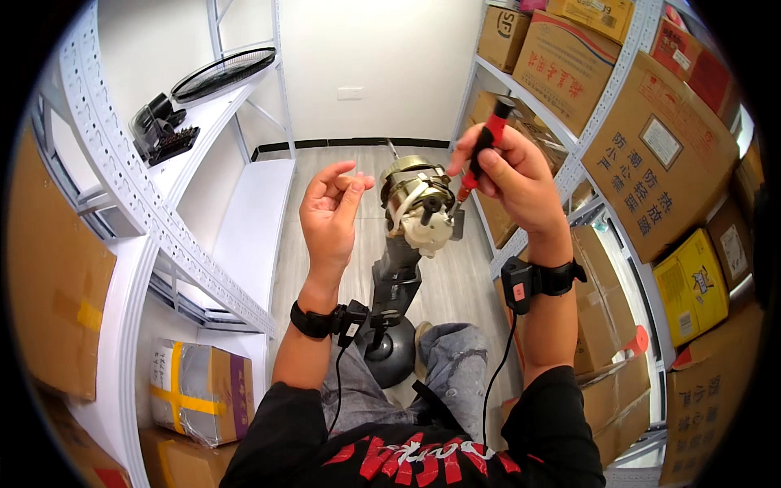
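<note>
My right hand grips a red and black screwdriver, its lower end at the right side of a metal fan motor with a white plastic housing and a shaft pointing up. The motor sits atop a black stand with a round base between my legs. My left hand is just left of the motor, apart from it, with thumb and fingertips drawn together; whether anything small is between them cannot be made out.
Left shelving holds a black fan grille, black parts and a dark bit case. A taped carton sits lower left. Cardboard boxes crowd the right shelves. A white wall closes the aisle ahead.
</note>
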{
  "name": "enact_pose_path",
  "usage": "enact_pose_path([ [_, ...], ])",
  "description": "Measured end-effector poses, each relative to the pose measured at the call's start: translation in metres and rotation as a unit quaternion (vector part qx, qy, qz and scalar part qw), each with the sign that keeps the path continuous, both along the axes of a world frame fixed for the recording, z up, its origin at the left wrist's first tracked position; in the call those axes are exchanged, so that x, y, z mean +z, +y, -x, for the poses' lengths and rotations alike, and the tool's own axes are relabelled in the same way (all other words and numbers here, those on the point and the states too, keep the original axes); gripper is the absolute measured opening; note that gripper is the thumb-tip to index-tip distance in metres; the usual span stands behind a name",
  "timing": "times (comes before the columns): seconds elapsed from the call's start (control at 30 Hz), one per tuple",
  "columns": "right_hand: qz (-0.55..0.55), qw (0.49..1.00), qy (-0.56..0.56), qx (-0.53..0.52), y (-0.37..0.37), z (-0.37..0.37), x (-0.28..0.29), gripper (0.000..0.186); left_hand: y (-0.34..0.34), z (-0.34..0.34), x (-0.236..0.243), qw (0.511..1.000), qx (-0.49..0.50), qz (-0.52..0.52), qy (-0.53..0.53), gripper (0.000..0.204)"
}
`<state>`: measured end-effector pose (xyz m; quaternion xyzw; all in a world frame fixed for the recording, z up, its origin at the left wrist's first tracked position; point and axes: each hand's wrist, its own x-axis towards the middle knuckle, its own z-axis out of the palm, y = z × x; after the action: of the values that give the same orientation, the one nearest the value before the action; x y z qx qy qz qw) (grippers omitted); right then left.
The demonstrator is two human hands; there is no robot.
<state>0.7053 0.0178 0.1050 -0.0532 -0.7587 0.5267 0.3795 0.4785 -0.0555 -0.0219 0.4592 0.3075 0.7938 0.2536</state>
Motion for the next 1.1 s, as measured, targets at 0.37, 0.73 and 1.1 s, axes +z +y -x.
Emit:
enact_pose_path([
  [0.37,0.029,0.984,0.088,-0.153,-0.027,0.017,-0.003,0.017,-0.007,-0.025,0.018,0.942,0.017,0.044,0.332,0.125],
  [0.73,0.031,0.998,0.042,-0.02,-0.006,-0.006,-0.001,0.016,-0.009,-0.029,0.026,0.945,0.023,0.073,0.318,0.12],
  [1.1,0.056,0.985,0.124,-0.11,-0.017,0.018,-0.008,0.019,-0.002,-0.016,0.016,0.953,-0.013,0.055,0.296,0.12],
])
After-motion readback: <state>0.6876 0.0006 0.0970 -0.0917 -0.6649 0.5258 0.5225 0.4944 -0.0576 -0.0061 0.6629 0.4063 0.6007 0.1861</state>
